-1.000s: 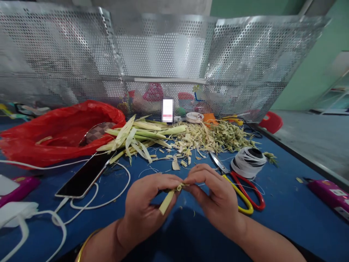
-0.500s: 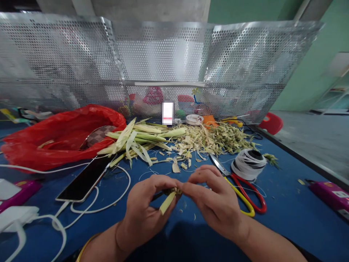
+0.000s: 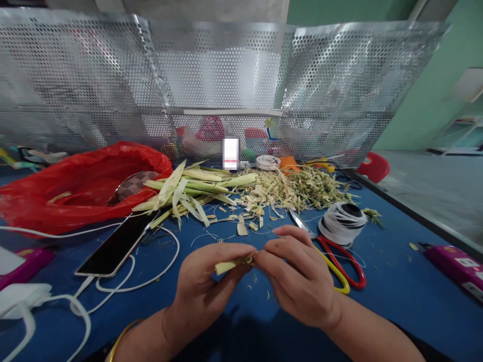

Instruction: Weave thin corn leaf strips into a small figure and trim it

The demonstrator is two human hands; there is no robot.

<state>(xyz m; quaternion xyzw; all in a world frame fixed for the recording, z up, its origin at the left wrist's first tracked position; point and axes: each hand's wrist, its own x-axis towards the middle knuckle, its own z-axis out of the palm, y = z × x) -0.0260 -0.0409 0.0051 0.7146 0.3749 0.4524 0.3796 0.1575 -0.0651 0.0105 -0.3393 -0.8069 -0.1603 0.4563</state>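
Observation:
Between thumb and fingers, my left hand (image 3: 206, 276) pinches a pale yellow-green strip of plant husk (image 3: 226, 266). One flat end sticks out to the left; the other looks rolled into a small coil near the fingertips. My right hand (image 3: 298, 274) is closed, its thumb and forefinger pressed to the coiled end; its fingertips partly cover what they grip. Both hands are raised over the front of the blue table (image 3: 400, 306). Beyond them lies a pile of long pale husks and leaves (image 3: 204, 187). Scissors with red and yellow handles (image 3: 341, 264) rest beside my right hand.
A spool of white string (image 3: 342, 223) stands behind the scissors. Shredded plant bits (image 3: 271, 193) are heaped at the back. Left are an open red plastic bag (image 3: 75, 201), a phone (image 3: 116, 246) and white cables (image 3: 177, 251). A perforated metal screen (image 3: 226, 75) borders the back.
The husk strip's free end has swung up and left, from slanting downward to lying nearly level. My right fingers have curled closer in. The view has shifted slightly.

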